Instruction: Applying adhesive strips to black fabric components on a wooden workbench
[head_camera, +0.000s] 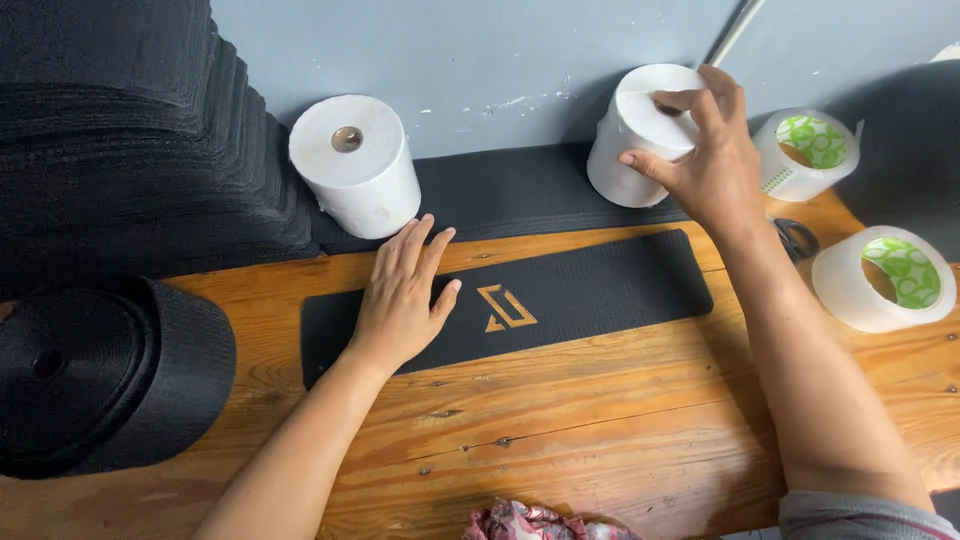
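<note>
The left hand (402, 297) lies flat, palm down and fingers spread, on the left part of a long black textured rectangular mat (560, 295) that runs across the middle of the frame on the orange-brown wooden table (600, 410); it grips nothing, only presses on the mat. A cut-out angular emblem (506, 307) in the mat shows the wood through it, just right of this hand.

The right hand (708, 150), at upper right of the frame, is partly closed around the top of a white paper roll (635, 135), with fingertips at the roll's core hole and the thumb on its side.

There are two white paper rolls: the held one, and another (357, 165) at upper centre-left, standing against the grey-blue wall (500, 60). Two rolls of clear packing tape with green-patterned cores sit at the right: one (808, 152) near the wall, one (882, 278) lower down. Black scissor handles (797, 238) show between them.

At left, one large roll of black webbing (105, 375) lies below a tall stack of black mats (130, 130). A crumpled reddish wrapper (540, 522) sits at the bottom edge.
</note>
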